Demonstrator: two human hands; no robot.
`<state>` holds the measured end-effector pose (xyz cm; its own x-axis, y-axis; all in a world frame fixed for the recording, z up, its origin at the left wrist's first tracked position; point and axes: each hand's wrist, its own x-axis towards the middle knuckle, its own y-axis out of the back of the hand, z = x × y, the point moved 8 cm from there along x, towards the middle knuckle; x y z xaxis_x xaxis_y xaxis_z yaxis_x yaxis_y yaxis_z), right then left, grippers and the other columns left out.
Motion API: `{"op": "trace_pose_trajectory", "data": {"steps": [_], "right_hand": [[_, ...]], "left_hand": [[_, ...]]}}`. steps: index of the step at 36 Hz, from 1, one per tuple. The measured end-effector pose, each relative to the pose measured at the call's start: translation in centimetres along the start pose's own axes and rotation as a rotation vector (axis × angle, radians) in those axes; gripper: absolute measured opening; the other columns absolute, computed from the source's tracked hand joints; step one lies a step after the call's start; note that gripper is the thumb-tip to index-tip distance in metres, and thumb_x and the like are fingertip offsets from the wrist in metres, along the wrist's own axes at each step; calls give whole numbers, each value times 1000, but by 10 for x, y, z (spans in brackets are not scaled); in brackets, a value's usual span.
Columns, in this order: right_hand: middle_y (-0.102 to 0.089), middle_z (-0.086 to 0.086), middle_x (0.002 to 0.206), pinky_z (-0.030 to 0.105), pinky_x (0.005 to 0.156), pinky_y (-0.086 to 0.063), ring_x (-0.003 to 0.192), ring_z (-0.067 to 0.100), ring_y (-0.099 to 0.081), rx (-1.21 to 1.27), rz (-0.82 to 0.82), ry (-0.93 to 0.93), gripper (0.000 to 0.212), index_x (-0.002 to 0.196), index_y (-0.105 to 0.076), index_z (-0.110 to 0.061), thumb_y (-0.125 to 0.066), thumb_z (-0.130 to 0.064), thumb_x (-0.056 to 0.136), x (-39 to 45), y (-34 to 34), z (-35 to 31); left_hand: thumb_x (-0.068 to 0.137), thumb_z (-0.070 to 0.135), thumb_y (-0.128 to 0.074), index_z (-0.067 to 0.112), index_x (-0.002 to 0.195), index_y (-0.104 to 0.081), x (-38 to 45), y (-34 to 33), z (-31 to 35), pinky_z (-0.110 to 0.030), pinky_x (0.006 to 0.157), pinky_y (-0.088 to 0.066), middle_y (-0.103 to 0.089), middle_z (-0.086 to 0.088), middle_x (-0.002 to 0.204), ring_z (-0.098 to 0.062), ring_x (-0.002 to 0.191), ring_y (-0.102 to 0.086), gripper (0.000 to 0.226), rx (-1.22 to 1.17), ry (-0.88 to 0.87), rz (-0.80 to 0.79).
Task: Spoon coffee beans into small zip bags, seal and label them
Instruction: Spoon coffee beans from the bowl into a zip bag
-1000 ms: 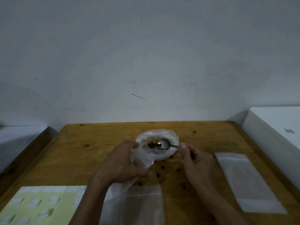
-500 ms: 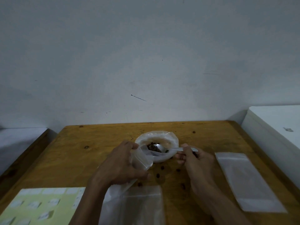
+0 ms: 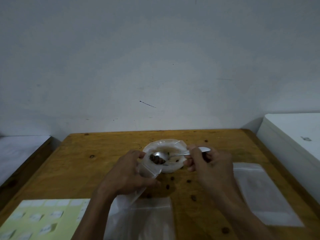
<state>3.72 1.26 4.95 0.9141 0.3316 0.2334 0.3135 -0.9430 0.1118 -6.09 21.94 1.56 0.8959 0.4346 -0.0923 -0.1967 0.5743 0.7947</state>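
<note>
My left hand grips a small clear zip bag, holding its mouth open and tilted toward the bowl. My right hand holds a metal spoon by its handle. The spoon's bowl carries dark coffee beans and sits right at the bag's mouth. Behind them stands a white bowl lined with clear plastic, with a few beans left inside. A pale green label sheet with white stickers lies at the near left.
Loose beans are scattered on the wooden table in front of the bowl. Empty zip bags lie flat at the near centre and at the right. A white box stands beside the table's right edge.
My right hand lifted the spoon out of the bowl with beans and swung it left to the mouth of the bag. The left hand stayed in place holding the bag.
</note>
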Motion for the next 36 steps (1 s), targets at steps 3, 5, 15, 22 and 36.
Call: {"op": "trace_pose_trajectory", "data": {"steps": [3,5,15,22,36], "right_hand": [[-73,-8,68,24,56,-58,59,5,-68,-141,-127,187,14,89,-74,-26,-62,-28,95,-9,-14,-17],[-71,-9,67,17,55,-55,63,2,-69,-172,-74,278,13,93,-74,-22,-62,-27,95,-8,-10,-20],[-68,-10,85,-2,61,-42,71,-16,-52,-526,63,490,16,107,-74,-17,-69,-12,92,1,-13,22],[-72,-13,75,15,61,-53,71,-1,-68,-135,157,-72,18,105,-77,-24,-63,-31,95,7,-11,75],[-76,6,71,28,60,-51,63,14,-67,195,130,-446,19,81,-76,-12,-70,-26,92,6,-17,98]], "left_hand": [[63,49,-87,27,137,-42,1,0,0,-20,78,-48,-44,11,120,-9,105,-48,89,-4,0,-8],[62,49,-88,28,135,-43,1,0,0,-21,79,-48,-46,9,123,-10,106,-49,89,-6,-4,-3],[53,54,-90,29,138,-41,-2,-1,0,-26,83,-52,-42,14,117,-11,108,-49,101,-5,4,-5],[56,50,-90,27,140,-40,-2,0,6,-23,80,-50,-38,18,115,-9,108,-47,101,18,-40,0],[56,47,-91,29,137,-41,-2,1,6,-20,75,-48,-41,16,116,-9,107,-49,97,9,-38,15]]}}
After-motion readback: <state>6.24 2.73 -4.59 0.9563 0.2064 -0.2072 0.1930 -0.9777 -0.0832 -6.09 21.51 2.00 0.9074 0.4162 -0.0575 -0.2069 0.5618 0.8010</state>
